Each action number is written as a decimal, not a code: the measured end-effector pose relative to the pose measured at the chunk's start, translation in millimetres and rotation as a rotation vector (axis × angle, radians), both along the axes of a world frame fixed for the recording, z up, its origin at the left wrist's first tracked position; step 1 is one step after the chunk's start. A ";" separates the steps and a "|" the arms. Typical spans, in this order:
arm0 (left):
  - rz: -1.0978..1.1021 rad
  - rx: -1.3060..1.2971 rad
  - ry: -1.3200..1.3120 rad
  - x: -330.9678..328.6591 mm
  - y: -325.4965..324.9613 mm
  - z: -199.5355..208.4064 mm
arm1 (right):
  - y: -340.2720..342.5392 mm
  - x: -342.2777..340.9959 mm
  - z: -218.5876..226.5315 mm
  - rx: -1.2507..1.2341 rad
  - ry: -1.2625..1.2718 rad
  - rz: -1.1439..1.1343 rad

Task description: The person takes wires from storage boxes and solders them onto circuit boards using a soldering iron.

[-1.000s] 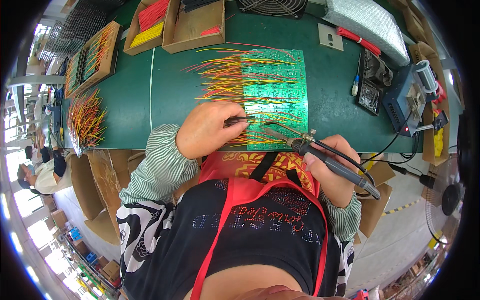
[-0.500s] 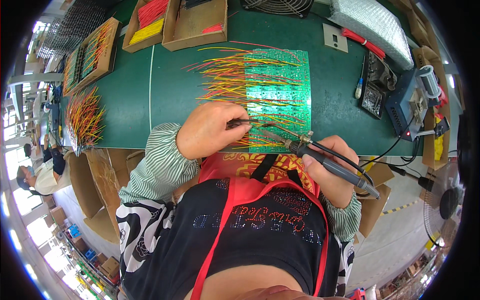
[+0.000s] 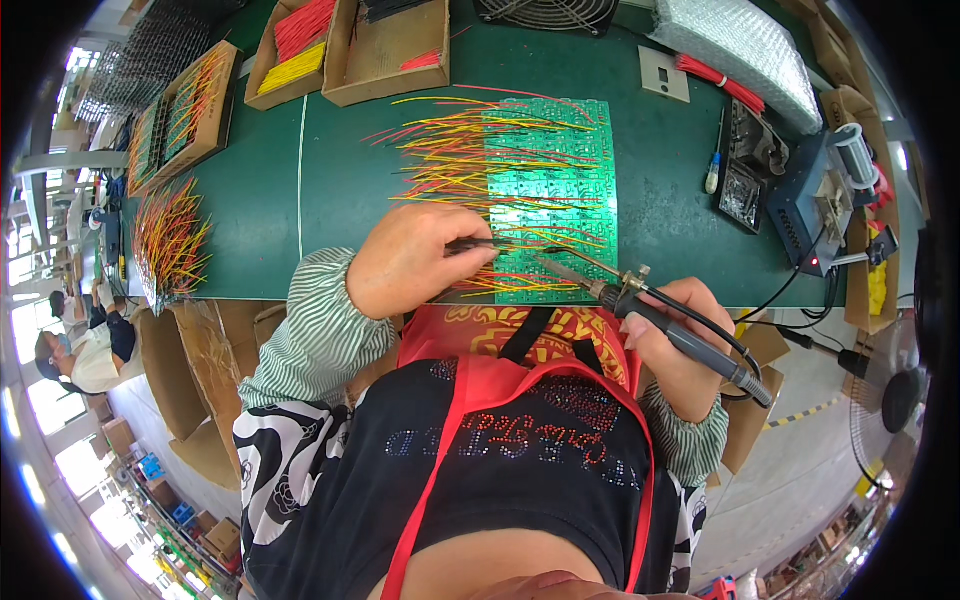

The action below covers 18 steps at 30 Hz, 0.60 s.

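Observation:
My left hand (image 3: 415, 255) is closed, pinching a small bunch of thin black wires (image 3: 470, 244) whose ends reach over the lower part of a green circuit board panel (image 3: 605, 230). In my right hand (image 3: 685, 345) is a grey soldering iron (image 3: 690, 343) with a thin metal feed tube clamped along it. Its tip and the tube's end point at the panel close to the wire ends; whether they touch cannot be made out. Rows of red and yellow wires (image 3: 440, 155) lie across the panel, sticking out to the left.
Cardboard boxes of loose wires (image 3: 385, 85) stand at the back left. A wired-board bundle (image 3: 170, 245) lies at the left edge. On the right are a blue soldering station (image 3: 808, 205) with a solder spool (image 3: 857, 158), and a black tray (image 3: 742, 170). Another person (image 3: 85, 340) sits far left.
My right hand and the soldering iron have shifted slightly right, the tip drawing back from the left hand's fingers. My left hand stays nearly in place, still gripping the black wires.

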<state>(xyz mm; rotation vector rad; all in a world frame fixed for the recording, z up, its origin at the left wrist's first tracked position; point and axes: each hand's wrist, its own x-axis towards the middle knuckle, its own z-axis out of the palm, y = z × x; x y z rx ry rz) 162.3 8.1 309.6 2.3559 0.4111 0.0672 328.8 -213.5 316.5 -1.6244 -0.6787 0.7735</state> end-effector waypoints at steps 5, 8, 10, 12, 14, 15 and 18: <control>0.284 0.307 -0.140 -2.6 4.4 30.8 | -7.1 1.6 -1.5 -0.034 -0.032 -0.030; 0.271 0.414 -0.215 1.5 -4.3 25.3 | -8.7 0.8 -0.7 -0.034 -0.020 -0.050; 0.058 0.241 -0.190 6.3 -11.5 19.1 | -7.8 0.2 0.4 -0.036 0.000 -0.063; 0.037 0.242 -0.133 7.0 -11.3 19.8 | -9.8 0.5 2.1 -0.040 -0.001 -0.061; 0.023 0.176 -0.122 2.7 -6.3 21.2 | -11.3 1.3 2.5 -0.041 -0.002 -0.053; 0.021 0.176 -0.122 0.6 -4.4 20.9 | -11.8 2.0 2.3 -0.036 0.004 -0.057; 0.000 0.215 -0.025 -7.7 -0.4 16.2 | -10.0 1.3 2.6 -0.021 0.022 -0.064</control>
